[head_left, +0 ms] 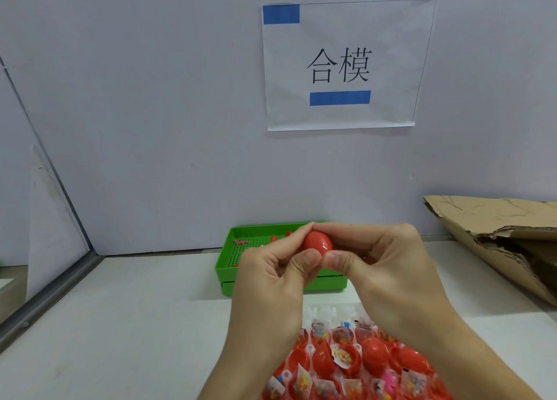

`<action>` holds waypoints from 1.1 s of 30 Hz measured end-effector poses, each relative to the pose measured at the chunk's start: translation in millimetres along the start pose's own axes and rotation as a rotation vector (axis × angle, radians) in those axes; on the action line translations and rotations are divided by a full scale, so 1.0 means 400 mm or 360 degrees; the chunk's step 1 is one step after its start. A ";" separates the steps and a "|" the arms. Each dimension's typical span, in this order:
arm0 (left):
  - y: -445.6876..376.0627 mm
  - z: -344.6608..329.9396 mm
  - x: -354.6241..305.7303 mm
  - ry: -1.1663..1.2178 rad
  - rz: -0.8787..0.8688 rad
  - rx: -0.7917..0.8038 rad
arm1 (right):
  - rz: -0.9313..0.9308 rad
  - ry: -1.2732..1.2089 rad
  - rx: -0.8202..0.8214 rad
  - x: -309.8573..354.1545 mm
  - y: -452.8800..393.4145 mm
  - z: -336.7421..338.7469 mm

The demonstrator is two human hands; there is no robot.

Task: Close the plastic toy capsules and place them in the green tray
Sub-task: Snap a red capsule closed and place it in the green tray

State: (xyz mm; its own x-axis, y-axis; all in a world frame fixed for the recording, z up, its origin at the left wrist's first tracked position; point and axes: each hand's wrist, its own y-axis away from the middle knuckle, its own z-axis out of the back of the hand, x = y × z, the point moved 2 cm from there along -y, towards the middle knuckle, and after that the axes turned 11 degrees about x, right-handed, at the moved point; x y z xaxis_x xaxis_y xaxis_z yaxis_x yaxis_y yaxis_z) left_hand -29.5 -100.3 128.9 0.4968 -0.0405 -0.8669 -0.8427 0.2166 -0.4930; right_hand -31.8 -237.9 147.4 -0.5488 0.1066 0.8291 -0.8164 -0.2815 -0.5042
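Observation:
A red plastic capsule [318,243] is held up in front of me between both hands. My left hand [271,276] pinches its left side with thumb and fingers, and my right hand [382,264] pinches its right side, thumbs meeting below it. Behind the hands stands the green tray [229,267] against the wall, with a few small red and pink pieces on its perforated floor. A pile of open red capsule halves and small toy packets [355,366] lies on the table below my wrists.
Torn brown cardboard [497,233] lies at the right against the wall. A paper sign [343,64] is taped on the wall above. A metal frame edge [45,294] borders the white table on the left.

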 end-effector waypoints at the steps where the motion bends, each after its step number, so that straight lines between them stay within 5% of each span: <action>1: 0.001 0.002 0.001 0.0006 -0.0004 0.0001 | -0.0002 -0.0008 0.0001 -0.001 0.000 -0.001; 9: 0.002 0.010 -0.013 -0.0034 0.0012 0.0174 | -0.0153 -0.0349 0.0150 -0.017 -0.008 0.035; 15: 0.003 0.011 -0.033 -0.0821 -0.0280 0.0037 | -0.0394 -0.0792 0.0331 -0.032 -0.013 0.025; 21: 0.006 0.005 -0.039 -0.0823 -0.0373 -0.0188 | -0.0399 -0.1190 0.0368 -0.017 -0.010 -0.026; 33: 0.015 -0.012 -0.042 -0.1070 -0.0585 -0.0330 | -0.0229 -0.0597 0.0178 -0.029 -0.006 -0.044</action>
State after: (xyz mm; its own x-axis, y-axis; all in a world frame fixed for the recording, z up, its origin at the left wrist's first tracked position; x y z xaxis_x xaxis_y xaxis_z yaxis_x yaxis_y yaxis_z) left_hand -43.8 -102.9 140.1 0.7140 0.5380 -0.4481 -0.5888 0.1150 -0.8000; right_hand -26.8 -221.7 134.8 -0.3100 -0.1964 0.9302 -0.8442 -0.3932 -0.3643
